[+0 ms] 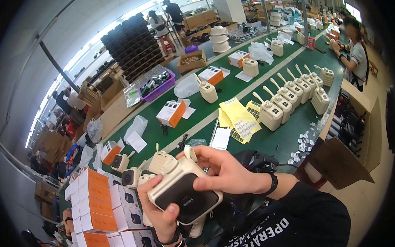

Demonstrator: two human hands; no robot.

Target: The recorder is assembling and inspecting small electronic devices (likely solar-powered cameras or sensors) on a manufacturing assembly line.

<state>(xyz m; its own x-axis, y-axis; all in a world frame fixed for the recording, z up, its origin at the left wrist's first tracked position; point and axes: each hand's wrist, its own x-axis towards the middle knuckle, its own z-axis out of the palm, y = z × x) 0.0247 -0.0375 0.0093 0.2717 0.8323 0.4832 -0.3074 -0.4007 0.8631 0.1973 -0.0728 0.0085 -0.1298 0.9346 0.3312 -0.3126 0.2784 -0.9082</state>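
Near the lower middle I hold a cream boxy device [185, 198] with rounded corners, a dark front panel and a strap loop at its top. My left hand [160, 205] wraps around its left side, thumb on the panel. My right hand [227, 168] grips its upper right, thumb at the panel's edge and fingers by the strap. Just behind it lies a similar cream device [162, 161] with a ribbed face. More cream devices, partly hidden by my hands, are left of and below it.
White and orange boxes [96, 203] stand stacked at left. Cream devices [288, 98] with raised straps line the green table [193, 119]. Yellow sheets [238, 117] and small white pieces [303, 142] lie nearby. An open carton [342, 162] is at right; a co-worker [356, 59] sits beyond.
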